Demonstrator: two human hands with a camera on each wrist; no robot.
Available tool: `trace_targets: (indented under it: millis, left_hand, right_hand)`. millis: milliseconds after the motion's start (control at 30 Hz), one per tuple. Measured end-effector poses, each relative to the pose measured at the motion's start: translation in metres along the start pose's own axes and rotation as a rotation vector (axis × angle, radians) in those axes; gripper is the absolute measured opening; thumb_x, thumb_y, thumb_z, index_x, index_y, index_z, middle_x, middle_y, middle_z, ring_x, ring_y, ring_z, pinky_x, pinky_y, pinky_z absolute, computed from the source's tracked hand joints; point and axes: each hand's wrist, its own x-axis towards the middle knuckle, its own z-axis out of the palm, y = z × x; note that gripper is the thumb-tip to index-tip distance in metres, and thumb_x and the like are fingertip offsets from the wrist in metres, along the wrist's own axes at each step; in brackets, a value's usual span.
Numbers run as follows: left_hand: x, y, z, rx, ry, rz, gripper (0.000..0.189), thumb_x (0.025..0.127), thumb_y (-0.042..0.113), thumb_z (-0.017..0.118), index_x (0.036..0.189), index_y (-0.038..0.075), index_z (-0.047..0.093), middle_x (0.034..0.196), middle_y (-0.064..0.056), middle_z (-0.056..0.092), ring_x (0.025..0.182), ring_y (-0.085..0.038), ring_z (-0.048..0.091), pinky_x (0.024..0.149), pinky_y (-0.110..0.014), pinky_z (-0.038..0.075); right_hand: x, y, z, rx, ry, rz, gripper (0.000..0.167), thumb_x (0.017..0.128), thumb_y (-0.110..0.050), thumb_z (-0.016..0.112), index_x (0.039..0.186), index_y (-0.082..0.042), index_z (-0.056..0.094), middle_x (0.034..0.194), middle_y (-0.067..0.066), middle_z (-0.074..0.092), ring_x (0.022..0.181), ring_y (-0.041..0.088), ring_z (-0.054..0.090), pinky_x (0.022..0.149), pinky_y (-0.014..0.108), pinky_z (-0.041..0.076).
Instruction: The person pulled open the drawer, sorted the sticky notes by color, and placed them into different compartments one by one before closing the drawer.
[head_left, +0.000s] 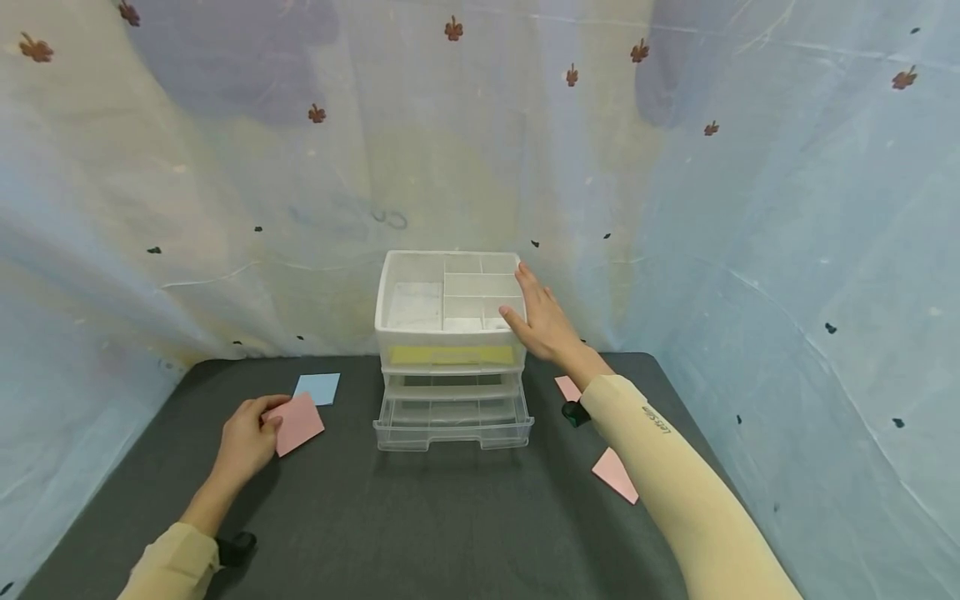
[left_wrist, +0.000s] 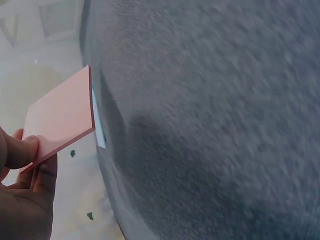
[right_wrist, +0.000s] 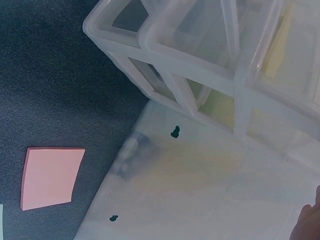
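Note:
My left hand [head_left: 246, 433] pinches a pink sticky note pad [head_left: 298, 425] by its edge, thumb on one face and fingers behind, over the left of the table. In the left wrist view the pad [left_wrist: 62, 112] is tilted up above the dark cloth. A white and clear plastic drawer organizer [head_left: 382, 321] stands at the centre back. Its bottom drawer [head_left: 453, 437] is pulled out, and something yellow [head_left: 412, 356] shows through the top drawer's front. With fingers extended, my right hand [head_left: 549, 327] is at the right side of the organizer's divided top tray.
A light blue sticky note pad [head_left: 318, 388] lies left of the organizer. On the right lie two pink pads, one nearer [head_left: 613, 475] and one farther [head_left: 567, 387], both partly behind the right arm. A patterned curtain [head_left: 300, 183] hangs around the dark table [head_left: 450, 533].

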Motion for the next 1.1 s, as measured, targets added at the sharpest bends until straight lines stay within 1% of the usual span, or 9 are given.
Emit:
trace_targets:
  millis: [133,300,500,600,767,900,1100]
  left_hand:
    - [0.001,0.007,0.0,-0.011,0.022,-0.014,0.028,0.103,-0.002,0.056,0.129,-0.002,0.067,0.111,-0.026,0.06,0.083,-0.031,0.053,0.069,-0.043,0.039]
    - [0.003,0.016,-0.002,-0.04,0.056,-0.028,0.029,0.105,0.001,0.056,0.131,0.0,0.066,0.114,-0.024,0.06,0.082,-0.029,0.052,0.068,-0.039,0.039]
    - [0.005,0.03,-0.006,-0.067,0.103,-0.054,0.029,0.106,0.005,0.057,0.133,0.004,0.068,0.112,-0.019,0.061,0.083,-0.025,0.051,0.066,-0.028,0.037]
    - [0.006,0.041,-0.008,-0.092,0.137,-0.056,0.03,0.104,0.005,0.059,0.132,0.005,0.069,0.113,-0.018,0.062,0.085,-0.022,0.052,0.066,-0.022,0.038]
    - [0.007,0.063,-0.01,-0.157,0.185,-0.067,0.031,0.103,0.002,0.061,0.132,0.005,0.07,0.115,-0.016,0.064,0.087,-0.011,0.051,0.068,-0.012,0.04]
    - [0.008,0.081,-0.012,-0.217,0.193,-0.067,0.031,0.103,0.001,0.061,0.133,0.005,0.069,0.117,-0.015,0.064,0.088,-0.008,0.051,0.069,-0.01,0.04]
    - [0.007,0.104,-0.012,-0.32,0.17,-0.017,0.032,0.104,0.001,0.061,0.135,0.003,0.067,0.12,-0.015,0.063,0.09,-0.004,0.054,0.07,-0.01,0.043]
  right_hand:
    - [0.001,0.001,0.002,-0.009,0.004,-0.004,0.077,0.11,-0.047,0.041,0.167,-0.004,0.01,0.176,0.007,0.002,0.16,0.027,0.011,0.13,0.05,0.007]
    - [0.001,0.002,0.002,-0.002,0.004,-0.004,0.078,0.11,-0.048,0.04,0.167,-0.005,0.01,0.176,0.006,0.002,0.16,0.027,0.012,0.13,0.049,0.006]
    - [0.0,0.002,0.001,0.001,0.003,-0.011,0.078,0.11,-0.049,0.04,0.167,-0.005,0.011,0.176,0.007,0.003,0.16,0.028,0.012,0.13,0.048,0.006]
    - [0.0,0.001,0.0,-0.001,-0.001,-0.007,0.078,0.11,-0.048,0.04,0.167,-0.005,0.01,0.176,0.007,0.003,0.161,0.027,0.011,0.13,0.048,0.006]
    - [0.0,0.0,-0.002,-0.011,-0.005,-0.002,0.077,0.111,-0.048,0.039,0.167,-0.005,0.011,0.176,0.006,0.002,0.161,0.027,0.011,0.13,0.047,0.005]
    - [0.0,-0.001,-0.002,-0.023,-0.007,-0.003,0.077,0.111,-0.049,0.039,0.167,-0.005,0.011,0.176,0.006,0.001,0.161,0.027,0.011,0.13,0.047,0.005]
    - [0.0,-0.001,-0.002,-0.048,-0.01,0.0,0.078,0.11,-0.05,0.039,0.168,-0.005,0.01,0.176,0.006,0.002,0.161,0.027,0.01,0.13,0.047,0.005]
